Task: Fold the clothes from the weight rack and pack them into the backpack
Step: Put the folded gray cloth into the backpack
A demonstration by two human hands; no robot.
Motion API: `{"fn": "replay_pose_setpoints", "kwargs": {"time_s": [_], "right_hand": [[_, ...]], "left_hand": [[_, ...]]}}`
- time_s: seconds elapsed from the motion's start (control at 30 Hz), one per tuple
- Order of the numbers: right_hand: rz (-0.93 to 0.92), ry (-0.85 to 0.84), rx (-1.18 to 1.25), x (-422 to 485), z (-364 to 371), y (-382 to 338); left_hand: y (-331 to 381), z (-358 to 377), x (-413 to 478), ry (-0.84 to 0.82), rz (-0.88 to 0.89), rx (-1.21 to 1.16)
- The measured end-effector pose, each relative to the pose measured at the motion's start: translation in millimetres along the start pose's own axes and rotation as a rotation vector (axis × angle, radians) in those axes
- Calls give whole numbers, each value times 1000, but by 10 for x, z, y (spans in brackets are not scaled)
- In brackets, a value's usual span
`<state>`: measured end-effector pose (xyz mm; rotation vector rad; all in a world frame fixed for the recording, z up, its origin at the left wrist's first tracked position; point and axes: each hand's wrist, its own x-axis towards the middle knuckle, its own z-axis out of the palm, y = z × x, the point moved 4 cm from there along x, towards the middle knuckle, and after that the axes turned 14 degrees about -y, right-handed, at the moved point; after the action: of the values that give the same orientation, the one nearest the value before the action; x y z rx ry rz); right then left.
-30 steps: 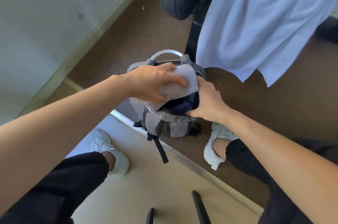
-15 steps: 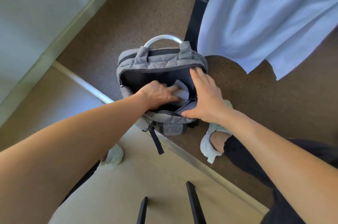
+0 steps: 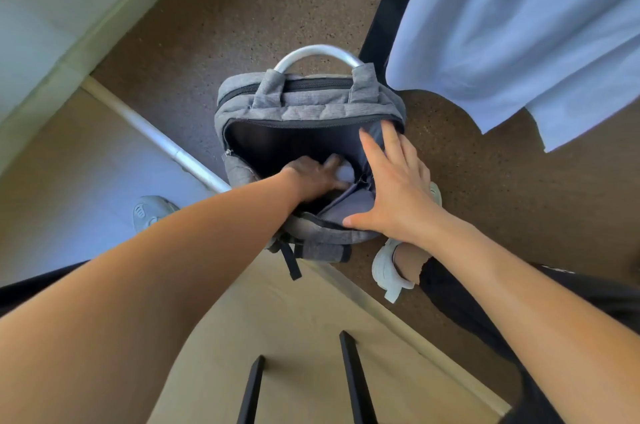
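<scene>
One grey backpack (image 3: 311,105) stands upright on the brown speckled floor (image 3: 242,8), main compartment unzipped and gaping, dark lining visible. One curved silver handle (image 3: 318,55) on its far top edge, one closed zip pocket just behind the opening. One black strap (image 3: 291,262) dangles off the near side.

Left hand (image 3: 313,176) is down inside the compartment, pressing on a pale folded garment (image 3: 344,172), of which only a small patch shows past the fingers. Can't tell whether the fingers are curled around it or just pushing flat on it.

Right hand (image 3: 393,183) is splayed flat, fingers apart, holding nothing; palm rests on the right rim of the opening and the grey inner flap (image 3: 349,207), spreading the bag wide.

One light blue garment (image 3: 519,29) still hangs at far right, draped over the rack, lower edge just right of the backpack. One black rack post (image 3: 388,18) runs down behind the bag, touching or nearly touching its far right corner.

Two white shoes: left one (image 3: 149,212) near the left forearm, right one (image 3: 389,271) just near-right of the bag. Black trousers on both legs. Two black bars (image 3: 353,378) at near centre over a tan mat (image 3: 294,337). One metal strip (image 3: 166,143) runs diagonally left of the bag.
</scene>
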<state>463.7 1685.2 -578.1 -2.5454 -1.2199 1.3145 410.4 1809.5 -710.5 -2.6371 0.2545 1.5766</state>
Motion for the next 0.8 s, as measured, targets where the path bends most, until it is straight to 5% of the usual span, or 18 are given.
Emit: {"fn": "replay_pose_setpoints", "kwargs": {"time_s": [0.17,0.43,0.8], "right_hand": [[12,-27,-32,3,46,-17],[-3,3,-18,4,5,-32],[-118,192,130,-136,-294,-100]], "left_hand": [[194,-58,67,15,-26,122],[32,86,54,-4,-13,-83],[-117,-309,-797,330,37,-464]]}}
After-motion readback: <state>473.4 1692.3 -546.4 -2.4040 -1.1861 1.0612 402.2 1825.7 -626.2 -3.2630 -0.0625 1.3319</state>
